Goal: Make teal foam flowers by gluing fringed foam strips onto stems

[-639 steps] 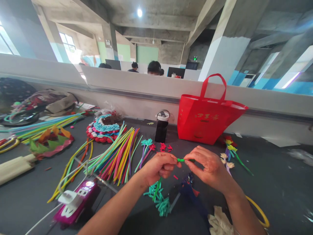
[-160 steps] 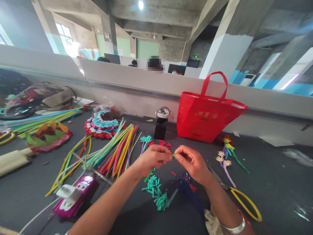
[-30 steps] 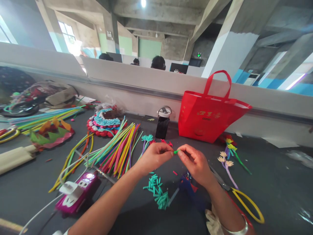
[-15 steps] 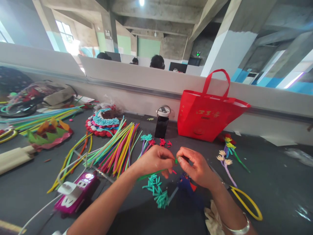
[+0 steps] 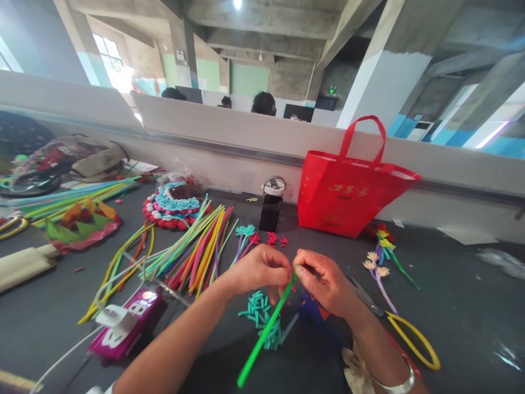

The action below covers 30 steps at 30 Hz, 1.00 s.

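My left hand (image 5: 257,269) and my right hand (image 5: 324,280) meet fingertip to fingertip above the dark table, both pinched on the top end of a green pipe cleaner (image 5: 263,335). The stem slants down and towards me from the pinch. Under the hands lies a heap of short teal pieces (image 5: 264,321). A fan of coloured pipe cleaners (image 5: 197,251) lies left of my left hand.
Yellow-handled scissors (image 5: 404,331) lie to the right of my right wrist. A red tote bag (image 5: 353,189) and a black bottle (image 5: 271,208) stand by the grey partition. A purple power strip (image 5: 128,328) sits front left. Finished small flowers (image 5: 381,257) lie right. People sit beyond the partition.
The green stem has swung from lying under my left hand to pointing down towards me. Both hands have kept their pinch at its top end and dropped slightly.
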Motion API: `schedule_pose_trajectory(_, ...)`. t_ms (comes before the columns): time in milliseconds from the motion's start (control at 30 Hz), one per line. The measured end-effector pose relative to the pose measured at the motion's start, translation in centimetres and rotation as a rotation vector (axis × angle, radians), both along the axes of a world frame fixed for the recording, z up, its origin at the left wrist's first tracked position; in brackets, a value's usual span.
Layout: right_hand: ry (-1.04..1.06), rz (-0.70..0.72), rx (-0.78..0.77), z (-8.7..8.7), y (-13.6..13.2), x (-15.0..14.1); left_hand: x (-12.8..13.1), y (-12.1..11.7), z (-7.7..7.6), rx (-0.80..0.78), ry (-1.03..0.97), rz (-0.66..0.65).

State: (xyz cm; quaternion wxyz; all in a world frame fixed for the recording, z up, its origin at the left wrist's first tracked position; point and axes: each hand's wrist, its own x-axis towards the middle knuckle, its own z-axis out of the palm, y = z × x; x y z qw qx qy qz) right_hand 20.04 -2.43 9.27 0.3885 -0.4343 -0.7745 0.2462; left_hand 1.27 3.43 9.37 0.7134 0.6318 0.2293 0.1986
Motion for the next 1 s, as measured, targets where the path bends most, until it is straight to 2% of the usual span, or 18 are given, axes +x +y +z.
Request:
schedule_pose_trajectory(267,0.133,-0.032,-0.018,-0.7,0.0,-0.3,0.4,-0.6,-0.2,0.083,-0.057,0.112)
schedule_pose_trajectory(567,0.191,-0.069,0.134,-1.1,-0.2,-0.7,1.3,-0.7,-1.5,-0.077,-0.216,0.183)
schedule_pose_trajectory(633,0.21,-0.089,0.153,-1.0,-0.2,-0.6,1.3,-0.6,-1.3,-0.104,-0.236,0.191)
schedule_pose_trajectory(833,0.183,-0.168,0.241,-0.6,-0.2,-0.3,0.8,-0.6,0.0,-0.145,-0.252,0.092)
schedule_pose_trajectory(1000,0.14,-0.233,0.292,-0.9,0.1,-0.1,1.1,-1.1,0.4,-0.216,-0.216,0.212)
